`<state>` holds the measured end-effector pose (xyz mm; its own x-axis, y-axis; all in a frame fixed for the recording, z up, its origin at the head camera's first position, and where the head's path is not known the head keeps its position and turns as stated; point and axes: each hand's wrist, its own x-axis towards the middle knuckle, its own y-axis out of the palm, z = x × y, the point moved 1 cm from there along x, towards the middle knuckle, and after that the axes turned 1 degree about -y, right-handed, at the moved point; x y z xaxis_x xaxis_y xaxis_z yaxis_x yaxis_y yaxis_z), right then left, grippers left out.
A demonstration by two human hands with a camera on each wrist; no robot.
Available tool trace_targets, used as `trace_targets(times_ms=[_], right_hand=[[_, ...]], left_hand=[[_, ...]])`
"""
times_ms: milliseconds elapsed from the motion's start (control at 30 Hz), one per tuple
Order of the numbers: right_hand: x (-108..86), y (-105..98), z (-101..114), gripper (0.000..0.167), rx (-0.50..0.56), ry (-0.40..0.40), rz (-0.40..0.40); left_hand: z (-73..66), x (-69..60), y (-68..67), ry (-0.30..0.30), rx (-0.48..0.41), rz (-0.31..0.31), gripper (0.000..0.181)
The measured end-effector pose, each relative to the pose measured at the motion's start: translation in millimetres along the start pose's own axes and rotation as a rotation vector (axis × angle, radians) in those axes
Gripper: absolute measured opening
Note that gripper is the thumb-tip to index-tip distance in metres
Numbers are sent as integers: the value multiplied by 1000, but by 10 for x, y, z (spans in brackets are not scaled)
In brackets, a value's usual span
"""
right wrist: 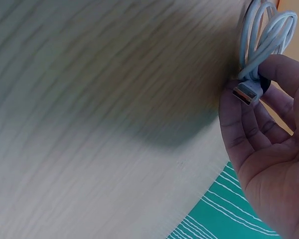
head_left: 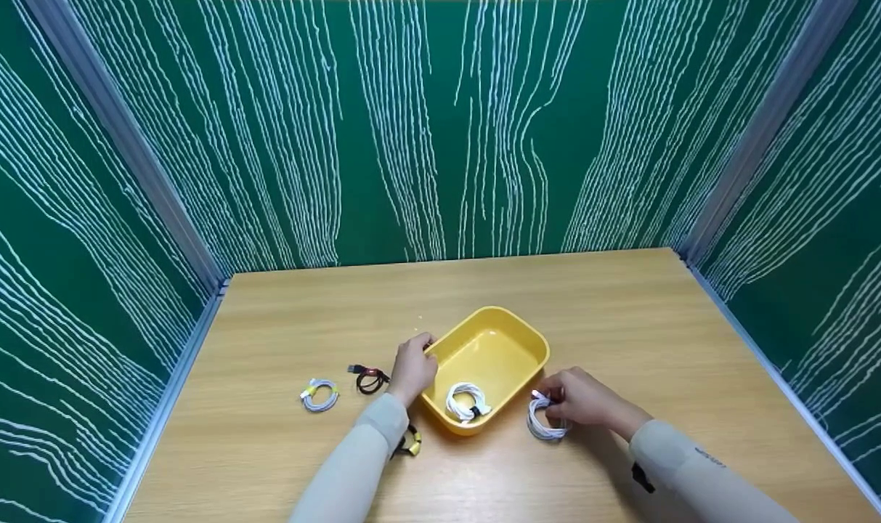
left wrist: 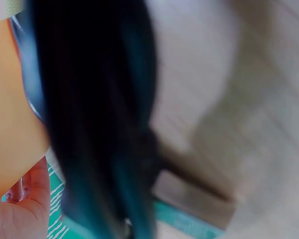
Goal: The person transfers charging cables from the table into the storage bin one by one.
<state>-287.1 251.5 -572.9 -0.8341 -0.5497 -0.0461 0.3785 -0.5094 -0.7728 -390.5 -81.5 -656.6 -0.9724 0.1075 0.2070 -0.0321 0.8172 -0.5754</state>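
My left hand (head_left: 415, 369) grips the left rim of a yellow plastic bin (head_left: 492, 356), which sits angled on the table. Inside the bin's near end lies a coiled white cable (head_left: 455, 408) with a black tie. Just right of the bin, my right hand (head_left: 585, 396) pinches a coiled white USB cable (head_left: 543, 431) between thumb and fingers. Its metal plug (right wrist: 246, 94) shows clearly in the right wrist view. In the left wrist view a dark blurred shape covers most of the picture; part of the left hand (left wrist: 22, 216) shows beside the bin's wall (left wrist: 12, 114).
On the wooden table (head_left: 593, 312), left of the bin, lie a grey-white coiled cable (head_left: 320, 398) with yellow ties and a black USB cable (head_left: 370, 380). A black-and-yellow coil (head_left: 412, 442) is partly hidden by the left forearm. Green panels with white lines (head_left: 440, 145) enclose the table.
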Motion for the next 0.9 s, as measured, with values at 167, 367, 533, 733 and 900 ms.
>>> trace_targets(times_ms=[167, 367, 533, 733, 900], right_hand=[[-14, -34, 21, 14, -9, -7, -10], [-33, -87, 53, 13, -13, 3, -16], [-48, -120, 48, 11, -32, 25, -25], [-67, -169, 23, 9, -52, 18, -46], [-80, -236, 1, 9, -62, 17, -64]], left_hand=[[-40, -17, -17, -15, -22, -1, 30], [-325, -151, -176, 33, -52, -29, 26], [-425, -213, -237, 49, -77, -27, 27], [-44, -17, -30, 0, -39, -4, 28], [-44, -11, -20, -18, -40, -4, 29]])
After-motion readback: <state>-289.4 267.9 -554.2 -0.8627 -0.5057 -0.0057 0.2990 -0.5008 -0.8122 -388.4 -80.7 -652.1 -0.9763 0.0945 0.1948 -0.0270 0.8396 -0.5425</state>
